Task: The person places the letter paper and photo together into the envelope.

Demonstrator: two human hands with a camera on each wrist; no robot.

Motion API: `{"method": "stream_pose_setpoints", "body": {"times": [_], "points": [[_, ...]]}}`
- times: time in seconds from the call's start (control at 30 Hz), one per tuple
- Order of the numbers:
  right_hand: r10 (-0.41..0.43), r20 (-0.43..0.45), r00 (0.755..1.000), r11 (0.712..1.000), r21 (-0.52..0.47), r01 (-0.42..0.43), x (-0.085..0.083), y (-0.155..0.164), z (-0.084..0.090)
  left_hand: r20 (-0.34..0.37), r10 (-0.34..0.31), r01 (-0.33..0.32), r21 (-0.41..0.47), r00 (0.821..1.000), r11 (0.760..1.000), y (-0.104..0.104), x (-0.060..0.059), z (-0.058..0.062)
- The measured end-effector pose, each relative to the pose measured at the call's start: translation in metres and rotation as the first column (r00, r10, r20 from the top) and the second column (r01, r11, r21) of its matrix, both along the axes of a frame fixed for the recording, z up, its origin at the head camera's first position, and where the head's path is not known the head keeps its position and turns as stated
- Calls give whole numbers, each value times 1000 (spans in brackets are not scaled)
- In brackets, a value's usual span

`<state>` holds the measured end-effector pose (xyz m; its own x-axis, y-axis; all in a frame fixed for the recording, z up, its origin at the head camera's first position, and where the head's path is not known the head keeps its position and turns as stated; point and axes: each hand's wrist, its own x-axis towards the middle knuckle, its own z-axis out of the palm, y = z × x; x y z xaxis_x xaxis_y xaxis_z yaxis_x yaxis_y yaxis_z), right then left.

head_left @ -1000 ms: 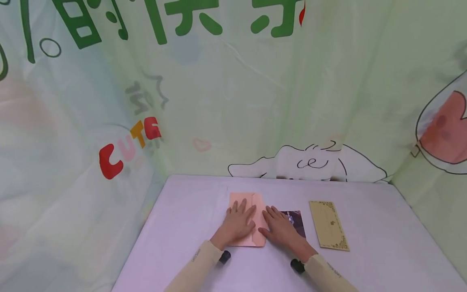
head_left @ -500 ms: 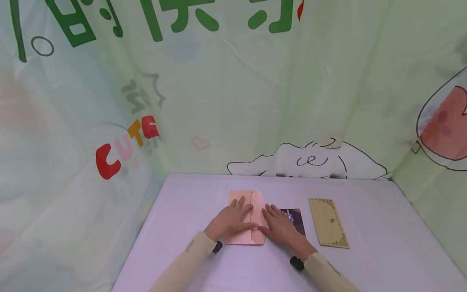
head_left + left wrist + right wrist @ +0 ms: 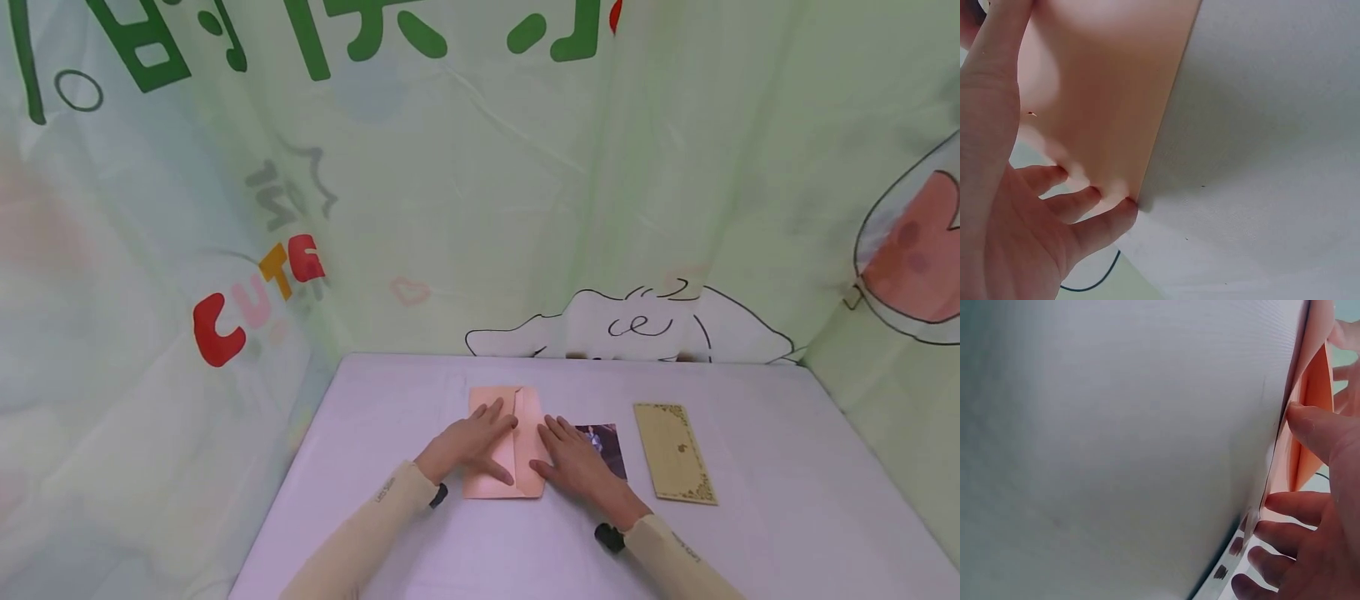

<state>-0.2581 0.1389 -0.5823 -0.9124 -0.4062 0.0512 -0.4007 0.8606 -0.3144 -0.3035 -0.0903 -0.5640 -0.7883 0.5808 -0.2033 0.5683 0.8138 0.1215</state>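
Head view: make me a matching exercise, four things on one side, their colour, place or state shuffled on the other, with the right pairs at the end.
Things:
1. envelope
2. photo
3. card
4. left hand

Descriptions:
A. tan, with patterned corners
B. fingers spread across pink paper
C. dark, partly hidden by the right hand
D. pink, between the two hands and partly covered

Right pairs: 1-D, 2-C, 3-A, 4-B
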Motion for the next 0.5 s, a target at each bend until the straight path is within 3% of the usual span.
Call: {"method": "stream_pose_setpoints", "body": {"times": [0.5], "points": [[-36, 71, 997, 996, -75, 42, 3, 15, 6, -1, 7, -7, -26, 1000, 1000, 3, 0, 2]]}}
